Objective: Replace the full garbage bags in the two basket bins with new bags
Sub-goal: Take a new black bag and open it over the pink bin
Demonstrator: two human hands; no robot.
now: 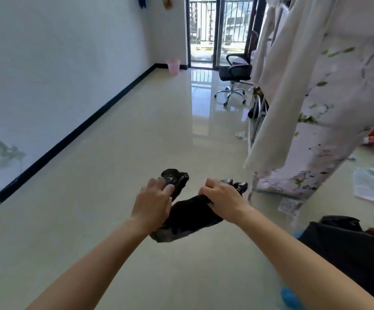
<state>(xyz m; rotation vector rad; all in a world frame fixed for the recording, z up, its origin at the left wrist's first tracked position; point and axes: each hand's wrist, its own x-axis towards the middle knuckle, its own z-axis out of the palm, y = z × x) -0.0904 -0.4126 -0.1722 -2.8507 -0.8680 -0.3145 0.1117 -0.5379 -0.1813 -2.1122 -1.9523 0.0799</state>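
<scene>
A crumpled black garbage bag [187, 217] hangs in the air between both my hands, over the tiled floor. My left hand [153, 201] grips one end of it, with a bunched part sticking out past the fingers. My right hand [222, 198] pinches the other end, and a printed scrap of the bag shows beyond the knuckles. A pink basket bin [174, 66] stands far off by the wall near the balcony door; I cannot tell whether a bag lines it. A second black bag [340, 245] lies on the floor at the lower right.
Hanging white and floral clothes [311, 90] fill the right side. A black office chair [235, 72] stands by the balcony door [206, 30]. Papers and litter [369, 186] lie on the floor at the right. A white wall with black skirting [87, 121] runs along the left.
</scene>
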